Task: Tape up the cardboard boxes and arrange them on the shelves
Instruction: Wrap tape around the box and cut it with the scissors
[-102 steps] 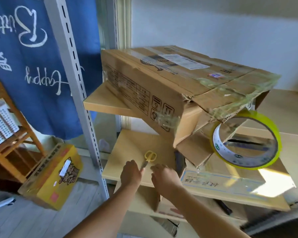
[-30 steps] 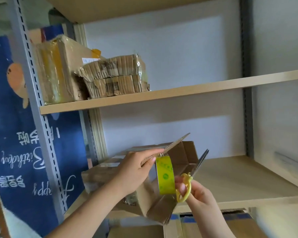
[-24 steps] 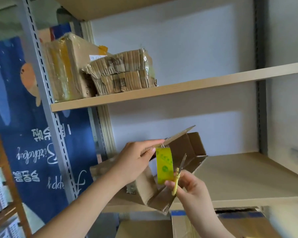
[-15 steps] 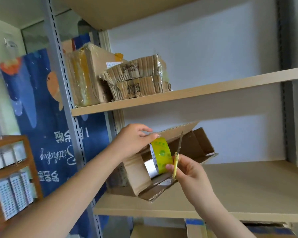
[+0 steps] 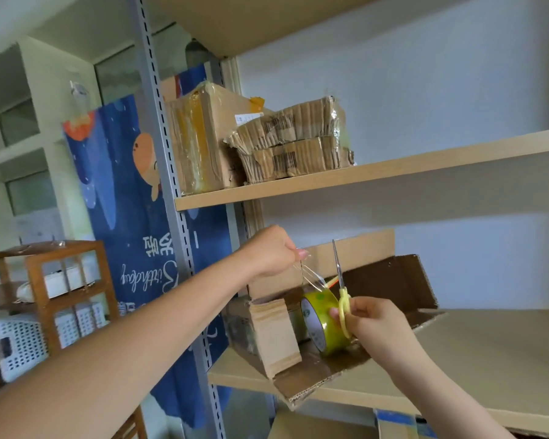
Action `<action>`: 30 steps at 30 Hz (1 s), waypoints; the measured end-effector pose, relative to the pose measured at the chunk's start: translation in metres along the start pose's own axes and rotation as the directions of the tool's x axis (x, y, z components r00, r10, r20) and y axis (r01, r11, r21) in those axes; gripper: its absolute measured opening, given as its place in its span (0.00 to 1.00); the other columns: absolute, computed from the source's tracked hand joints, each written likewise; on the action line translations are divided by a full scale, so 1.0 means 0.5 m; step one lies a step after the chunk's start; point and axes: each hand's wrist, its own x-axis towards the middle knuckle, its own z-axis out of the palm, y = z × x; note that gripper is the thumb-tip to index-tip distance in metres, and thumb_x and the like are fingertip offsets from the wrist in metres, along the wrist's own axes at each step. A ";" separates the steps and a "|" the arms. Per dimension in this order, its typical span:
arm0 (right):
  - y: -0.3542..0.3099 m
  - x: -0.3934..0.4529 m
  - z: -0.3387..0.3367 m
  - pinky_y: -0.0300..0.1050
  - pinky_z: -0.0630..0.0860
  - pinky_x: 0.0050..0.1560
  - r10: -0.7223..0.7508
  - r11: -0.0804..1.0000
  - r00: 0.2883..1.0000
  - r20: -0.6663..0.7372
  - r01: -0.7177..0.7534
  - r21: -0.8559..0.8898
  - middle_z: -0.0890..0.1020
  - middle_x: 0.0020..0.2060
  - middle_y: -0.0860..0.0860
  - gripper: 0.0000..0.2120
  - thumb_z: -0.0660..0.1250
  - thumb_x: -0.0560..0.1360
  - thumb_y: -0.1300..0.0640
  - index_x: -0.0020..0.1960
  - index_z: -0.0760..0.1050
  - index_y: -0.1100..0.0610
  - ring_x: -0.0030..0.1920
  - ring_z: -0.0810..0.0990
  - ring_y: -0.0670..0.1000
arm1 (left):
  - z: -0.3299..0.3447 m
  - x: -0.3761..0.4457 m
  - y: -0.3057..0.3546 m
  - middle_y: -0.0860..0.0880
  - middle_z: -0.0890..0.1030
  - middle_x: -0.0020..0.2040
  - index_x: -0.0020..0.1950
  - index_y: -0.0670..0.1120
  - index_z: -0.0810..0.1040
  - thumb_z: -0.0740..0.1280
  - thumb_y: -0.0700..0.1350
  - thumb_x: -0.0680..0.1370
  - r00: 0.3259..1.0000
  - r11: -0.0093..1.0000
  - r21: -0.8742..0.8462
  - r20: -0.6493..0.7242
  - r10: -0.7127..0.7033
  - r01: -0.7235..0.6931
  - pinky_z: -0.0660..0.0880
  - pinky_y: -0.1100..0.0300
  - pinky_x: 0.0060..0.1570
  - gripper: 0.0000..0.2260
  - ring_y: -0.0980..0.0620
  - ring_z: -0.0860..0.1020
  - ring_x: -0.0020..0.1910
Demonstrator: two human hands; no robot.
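Head view: wooden shelves (image 5: 425,167) on grey slotted upright (image 5: 168,172), blue banner (image 5: 130,217) behind

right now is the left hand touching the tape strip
Touching: the head view shows the left hand pinching the clear tape strip pulled from the yellow tape roll.

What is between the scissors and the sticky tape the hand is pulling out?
Nothing visible. The left hand pinches the clear tape strip pulled from the yellow-green tape roll. The right hand holds the yellow-handled scissors and the roll together, blades pointing up just right of the strip, with only open air between.
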 end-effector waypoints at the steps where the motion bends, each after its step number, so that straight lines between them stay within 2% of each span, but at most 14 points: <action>1: 0.004 -0.001 0.006 0.41 0.66 0.33 0.024 1.000 1.000 -0.009 -0.024 0.014 0.75 0.26 0.48 0.14 0.72 0.75 0.50 0.36 0.79 0.59 0.31 0.69 0.48 | 0.002 0.002 -0.004 0.48 0.59 0.29 0.27 0.47 0.64 0.66 0.51 0.80 1.000 1.000 -0.009 0.009 0.001 -0.001 0.57 0.58 0.34 0.24 0.48 0.61 0.30; 3: 0.005 0.003 0.017 0.41 0.66 0.35 0.033 0.999 0.999 -0.026 -0.032 0.035 0.75 0.26 0.46 0.14 0.72 0.74 0.50 0.34 0.79 0.56 0.31 0.69 0.47 | -0.001 0.011 -0.011 0.46 0.62 0.31 0.30 0.45 0.67 0.64 0.49 0.80 0.999 0.999 0.024 0.013 0.032 -0.033 0.58 0.57 0.36 0.20 0.47 0.63 0.32; 5: 0.002 0.012 0.029 0.42 0.65 0.36 0.029 0.997 0.998 -0.050 -0.025 0.071 0.75 0.27 0.46 0.13 0.72 0.75 0.50 0.36 0.79 0.57 0.32 0.68 0.47 | -0.006 0.017 -0.008 0.43 0.65 0.34 0.34 0.41 0.70 0.62 0.44 0.80 0.997 0.990 0.125 0.043 0.065 -0.070 0.59 0.57 0.36 0.15 0.47 0.65 0.35; 7: -0.004 0.020 0.041 0.43 0.64 0.37 0.048 0.994 0.998 -0.048 -0.043 0.099 0.73 0.27 0.48 0.14 0.72 0.75 0.50 0.38 0.79 0.60 0.33 0.68 0.48 | -0.004 0.020 -0.005 0.43 0.71 0.39 0.42 0.37 0.74 0.59 0.40 0.79 0.995 0.961 0.259 0.053 0.088 -0.099 0.66 0.56 0.38 0.10 0.46 0.70 0.39; 9: -0.006 0.027 0.055 0.43 0.65 0.38 0.066 0.995 0.998 -0.003 -0.066 0.073 0.73 0.28 0.49 0.15 0.72 0.75 0.49 0.37 0.78 0.61 0.33 0.68 0.48 | 0.007 0.006 0.000 0.46 0.72 0.42 0.47 0.40 0.70 0.57 0.40 0.79 0.990 0.909 0.394 0.045 0.130 -0.137 0.68 0.54 0.39 0.05 0.46 0.72 0.43; 11: -0.010 0.029 0.064 0.41 0.64 0.36 0.098 0.993 0.992 0.082 -0.103 0.057 0.72 0.27 0.48 0.15 0.71 0.75 0.51 0.33 0.77 0.58 0.31 0.67 0.48 | 0.019 -0.011 -0.002 0.49 0.67 0.39 0.46 0.44 0.65 0.56 0.39 0.78 0.983 0.868 0.462 0.054 0.178 -0.182 0.62 0.54 0.33 0.01 0.48 0.68 0.40; 13: -0.016 0.029 0.065 0.38 0.66 0.35 0.158 0.979 0.967 0.201 -0.180 0.093 0.71 0.26 0.47 0.14 0.71 0.76 0.54 0.32 0.77 0.54 0.28 0.67 0.46 | 0.020 -0.017 -0.011 0.50 0.67 0.37 0.46 0.45 0.63 0.55 0.39 0.78 0.977 0.853 0.479 0.050 0.208 -0.206 0.59 0.53 0.31 0.02 0.49 0.67 0.36; 15: -0.019 0.031 0.064 0.37 0.69 0.37 0.200 0.957 0.939 0.280 -0.248 0.150 0.72 0.26 0.47 0.13 0.69 0.77 0.59 0.33 0.78 0.54 0.27 0.68 0.45 | 0.018 -0.017 -0.023 0.49 0.69 0.38 0.47 0.45 0.64 0.54 0.40 0.79 0.969 0.839 0.490 0.063 0.239 -0.239 0.58 0.54 0.30 0.02 0.50 0.67 0.35; 18: -0.011 0.037 0.080 0.36 0.65 0.32 0.205 0.946 0.938 0.280 -0.264 0.191 0.71 0.24 0.47 0.13 0.70 0.76 0.61 0.33 0.78 0.55 0.25 0.66 0.45 | 0.027 -0.013 -0.044 0.50 0.71 0.37 0.51 0.45 0.66 0.54 0.50 0.82 0.956 0.811 0.508 0.112 0.272 -0.291 0.61 0.54 0.31 0.09 0.50 0.71 0.36; 21: 0.009 0.033 0.112 0.33 0.66 0.30 0.178 0.946 0.958 0.225 -0.229 0.227 0.73 0.25 0.47 0.09 0.71 0.75 0.59 0.36 0.81 0.56 0.25 0.68 0.43 | 0.030 -0.004 -0.077 0.50 0.75 0.41 0.56 0.46 0.66 0.62 0.62 0.78 0.942 0.766 0.548 0.202 0.268 -0.336 0.69 0.53 0.32 0.21 0.51 0.75 0.39; 23: 0.024 0.031 0.128 0.34 0.69 0.34 0.164 0.947 0.966 0.198 -0.210 0.241 0.78 0.28 0.46 0.06 0.72 0.75 0.59 0.40 0.83 0.57 0.28 0.72 0.41 | 0.028 -0.002 -0.101 0.48 0.76 0.44 0.60 0.44 0.66 0.68 0.60 0.76 0.931 0.776 0.527 0.292 0.217 -0.346 0.73 0.51 0.38 0.24 0.50 0.76 0.42; 25: 0.039 0.030 0.143 0.36 0.70 0.38 0.152 0.960 0.970 0.188 -0.190 0.205 0.80 0.30 0.47 0.06 0.72 0.75 0.57 0.40 0.83 0.56 0.32 0.74 0.43 | 0.029 -0.009 -0.120 0.49 0.74 0.44 0.64 0.44 0.65 0.69 0.56 0.76 0.921 0.784 0.509 0.332 0.202 -0.355 0.72 0.53 0.38 0.25 0.51 0.74 0.41; 28: 0.065 0.024 0.169 0.37 0.66 0.35 0.123 0.988 0.972 0.201 -0.140 0.069 0.75 0.26 0.44 0.13 0.73 0.74 0.54 0.31 0.79 0.52 0.31 0.69 0.44 | 0.052 -0.030 -0.152 0.48 0.74 0.47 0.67 0.42 0.63 0.66 0.54 0.78 0.905 0.746 0.527 0.345 0.249 -0.406 0.72 0.53 0.42 0.25 0.50 0.72 0.44; 30: 0.083 0.014 0.181 0.36 0.63 0.31 0.095 0.994 0.977 0.190 -0.082 -0.077 0.72 0.22 0.43 0.16 0.72 0.75 0.52 0.28 0.78 0.49 0.27 0.65 0.42 | 0.080 -0.043 -0.186 0.50 0.72 0.44 0.66 0.42 0.64 0.66 0.53 0.77 0.905 0.732 0.541 0.336 0.263 -0.413 0.72 0.53 0.42 0.24 0.50 0.72 0.43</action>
